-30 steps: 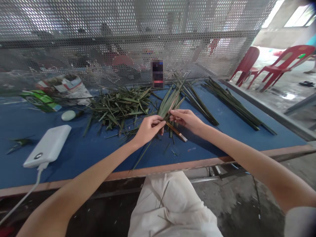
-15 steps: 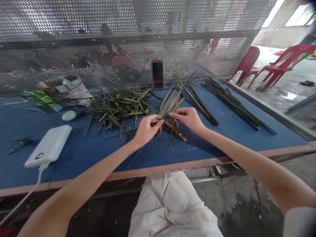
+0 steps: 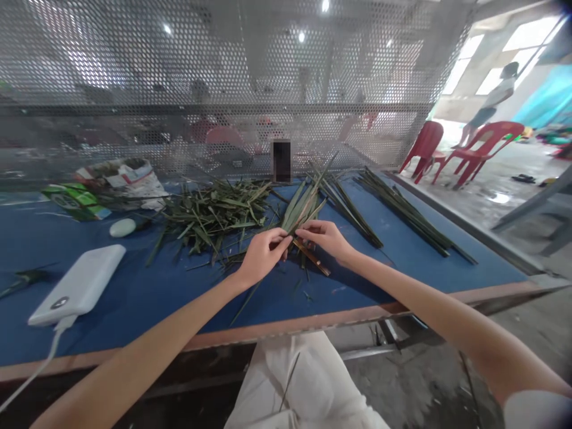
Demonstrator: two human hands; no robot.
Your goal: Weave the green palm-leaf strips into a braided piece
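Pinched between my left thumb and fingers is the lower end of a fanned bunch of green leaf strips (image 3: 298, 205); my left hand (image 3: 264, 253) is closed on it. My right hand (image 3: 326, 239) is closed against the same bunch from the right, its fingertips nearly meeting the left ones. A brownish strip (image 3: 315, 260) sticks out below the fingers toward the table's front. Left of the hands lies a heap of short cut leaves (image 3: 214, 214). The exact grip of the right fingertips is partly hidden.
The blue table (image 3: 402, 277) holds long leaf bundles (image 3: 409, 214) at right, a white power bank (image 3: 80, 283) with cable, a pale oval object (image 3: 122, 227), a green box (image 3: 75, 201) and a paper bag (image 3: 134, 182). Behind stands perforated metal sheet (image 3: 223, 71). Red chairs (image 3: 480, 149) and a person (image 3: 496, 98) are farther right.
The camera view has tilted up and shifted, so the table sits lower and a person shows at right. My right fingers have shifted slightly at the bunch; both hands remain beside it.
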